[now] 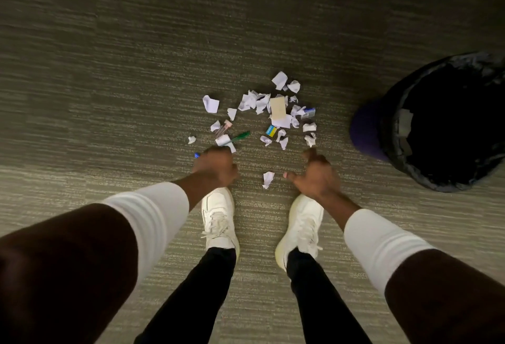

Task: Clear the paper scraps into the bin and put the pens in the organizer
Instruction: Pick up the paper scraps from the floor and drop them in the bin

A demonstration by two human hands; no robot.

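Several white paper scraps (262, 103) lie scattered on the carpet ahead of my feet, with one lone scrap (268, 178) between my hands. A green pen (240, 136) lies at the left of the pile and a pink-capped pen (224, 127) beside it. My left hand (216, 166) is down at the near left of the pile, fingers curled around a blue-tipped pen (197, 155) that sticks out to its left. My right hand (317, 174) hovers low at the near right, thumb out, fingers loosely curled, nothing visible in it. The organizer is not in view.
A round bin (393, 135) with a black liner stands at the right, open on top. A tan card (278, 108) and a small blue-and-yellow item (271, 131) lie among the scraps. My white shoes (218, 218) stand just behind my hands on the carpet.
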